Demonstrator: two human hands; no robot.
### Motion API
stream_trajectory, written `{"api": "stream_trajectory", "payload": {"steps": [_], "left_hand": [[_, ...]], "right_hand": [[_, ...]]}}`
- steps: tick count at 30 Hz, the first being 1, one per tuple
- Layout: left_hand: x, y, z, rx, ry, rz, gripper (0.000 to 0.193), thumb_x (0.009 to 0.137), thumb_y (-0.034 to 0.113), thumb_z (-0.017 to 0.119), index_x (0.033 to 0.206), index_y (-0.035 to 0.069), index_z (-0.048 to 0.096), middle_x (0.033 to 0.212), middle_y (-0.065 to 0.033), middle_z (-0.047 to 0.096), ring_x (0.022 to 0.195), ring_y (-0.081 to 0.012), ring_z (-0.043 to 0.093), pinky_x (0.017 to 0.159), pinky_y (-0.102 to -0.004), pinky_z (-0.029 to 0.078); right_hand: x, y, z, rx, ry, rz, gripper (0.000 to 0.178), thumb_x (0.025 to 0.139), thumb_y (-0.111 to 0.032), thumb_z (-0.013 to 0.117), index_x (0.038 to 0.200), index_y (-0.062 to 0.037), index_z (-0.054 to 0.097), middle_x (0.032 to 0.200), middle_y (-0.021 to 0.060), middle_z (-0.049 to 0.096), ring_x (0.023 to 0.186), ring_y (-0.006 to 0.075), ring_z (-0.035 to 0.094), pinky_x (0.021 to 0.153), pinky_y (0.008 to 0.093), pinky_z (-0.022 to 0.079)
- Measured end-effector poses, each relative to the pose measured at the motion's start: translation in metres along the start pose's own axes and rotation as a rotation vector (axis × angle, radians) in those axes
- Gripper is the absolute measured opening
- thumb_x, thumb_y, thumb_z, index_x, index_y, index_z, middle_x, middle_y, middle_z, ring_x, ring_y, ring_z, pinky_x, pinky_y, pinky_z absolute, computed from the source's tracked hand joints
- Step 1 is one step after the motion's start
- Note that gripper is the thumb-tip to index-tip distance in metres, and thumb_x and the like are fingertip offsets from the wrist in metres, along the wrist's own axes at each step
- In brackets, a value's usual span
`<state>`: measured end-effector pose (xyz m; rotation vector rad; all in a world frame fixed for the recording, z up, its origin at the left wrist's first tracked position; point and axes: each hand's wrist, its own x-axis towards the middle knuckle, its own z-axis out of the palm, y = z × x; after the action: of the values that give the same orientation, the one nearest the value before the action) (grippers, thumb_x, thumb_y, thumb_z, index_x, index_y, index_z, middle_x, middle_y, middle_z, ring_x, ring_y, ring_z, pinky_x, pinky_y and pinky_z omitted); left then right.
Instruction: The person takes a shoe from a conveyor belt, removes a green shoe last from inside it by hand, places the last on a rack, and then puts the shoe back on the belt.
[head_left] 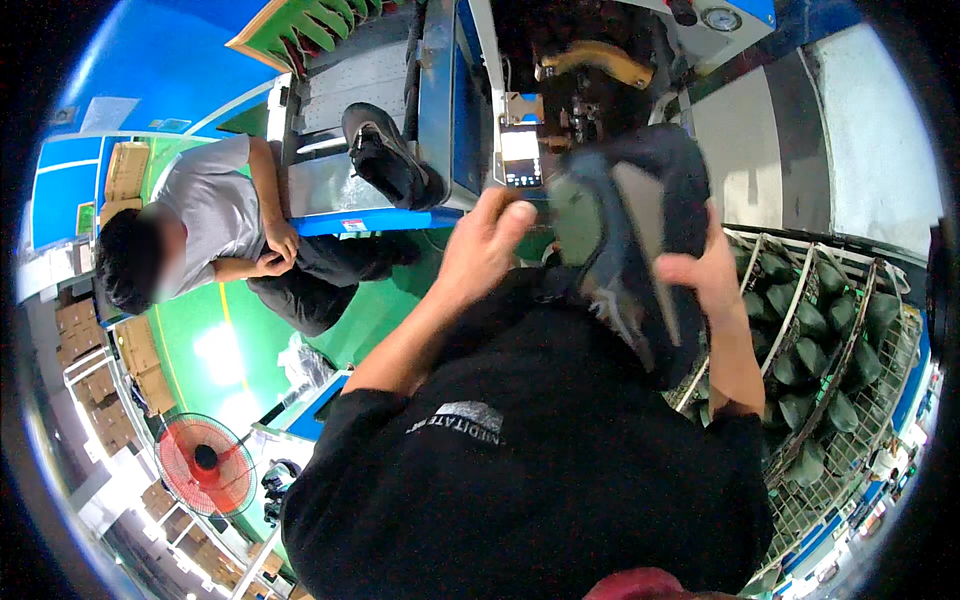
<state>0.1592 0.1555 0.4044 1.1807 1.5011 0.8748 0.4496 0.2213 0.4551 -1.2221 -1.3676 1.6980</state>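
Note:
A dark shoe upper on a green last [625,240] is held up in front of my chest. My right hand [705,275] grips its right side, fingers curled round the edge. My left hand [482,245] is blurred and sits at the left of the shoe, its fingers close to the green last; whether it grips the shoe is unclear. Both forearms come out of black sleeves.
A wire rack [850,340] with several green lasts stands at my right. A machine [600,60] with a small screen [520,157] is ahead. A finished black shoe [385,155] lies on a metal table [330,185]. A seated person [225,235] is at left. A red fan [205,463] stands below.

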Motion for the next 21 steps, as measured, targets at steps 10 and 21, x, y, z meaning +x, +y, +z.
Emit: {"api": "stream_trajectory", "payload": {"steps": [10,21], "left_hand": [[0.024,0.006,0.038,-0.033,-0.535,0.007,0.036,0.085,0.032,0.079,0.107,0.006,0.067,0.097,-0.0044,0.069,0.085,-0.009,0.06,0.078,-0.0298,0.05],[0.047,-0.018,0.038,0.286,-0.267,0.122,0.037,0.086,0.035,0.073,0.104,0.005,0.061,0.079,-0.0219,0.067,0.08,-0.0454,0.064,0.068,-0.0509,0.05]], "right_hand": [[-0.017,0.17,-0.057,0.764,0.18,0.388,0.039,0.098,-0.034,0.057,0.117,-0.0009,0.064,0.097,0.0128,0.072,0.084,0.0223,0.071,0.074,0.0328,0.059],[0.008,0.135,-0.026,1.026,0.144,0.19,0.046,0.096,-0.027,0.059,0.135,-0.0018,0.055,0.123,0.0136,0.066,0.108,0.0262,0.066,0.096,0.0381,0.052]]}}
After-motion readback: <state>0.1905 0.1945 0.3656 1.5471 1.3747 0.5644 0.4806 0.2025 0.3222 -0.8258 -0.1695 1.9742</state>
